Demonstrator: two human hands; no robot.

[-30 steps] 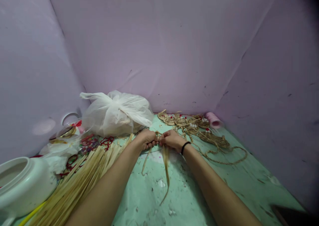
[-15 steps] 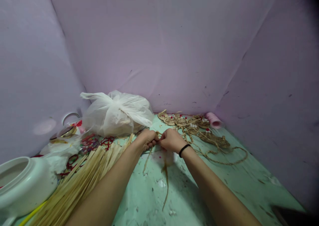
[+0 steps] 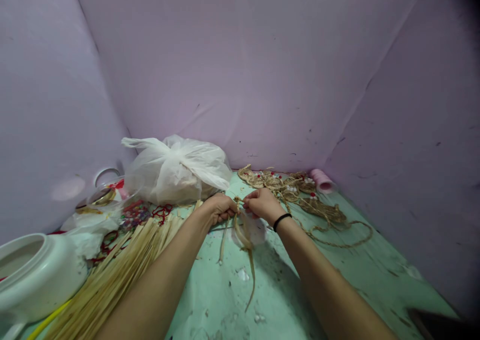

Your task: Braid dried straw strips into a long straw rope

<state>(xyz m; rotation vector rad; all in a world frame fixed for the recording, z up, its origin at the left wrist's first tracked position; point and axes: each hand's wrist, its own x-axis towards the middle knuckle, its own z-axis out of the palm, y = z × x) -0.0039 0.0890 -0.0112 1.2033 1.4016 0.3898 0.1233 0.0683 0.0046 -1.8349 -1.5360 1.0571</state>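
Note:
Near the middle of the table, my left hand (image 3: 221, 208) is closed on a tan plant-fibre strip (image 3: 244, 240), whose loose ends hang down over the green surface. A small braided knot of the same fibre (image 3: 237, 200) pokes up between the two hands. My right hand (image 3: 260, 204), with a black band at the wrist, pinches at the fibre just right of that knot; its fingertips partly hide what they grip. Behind it lie braided fibre pieces (image 3: 275, 180) with red and white beads and a looped cord (image 3: 360, 235).
A tied white plastic bag (image 3: 180, 172) sits against the back wall. Long dry fibre strips (image 3: 123, 275) lie at left, beside a white pot (image 3: 48, 275) and a bag of colourful beads (image 3: 135, 214). A pink thread spool (image 3: 321, 181) rests at the back right corner.
My right hand has moved slightly up and right, away from the left hand. More of the fibre strip and its knot now shows between them. My left hand has barely moved.

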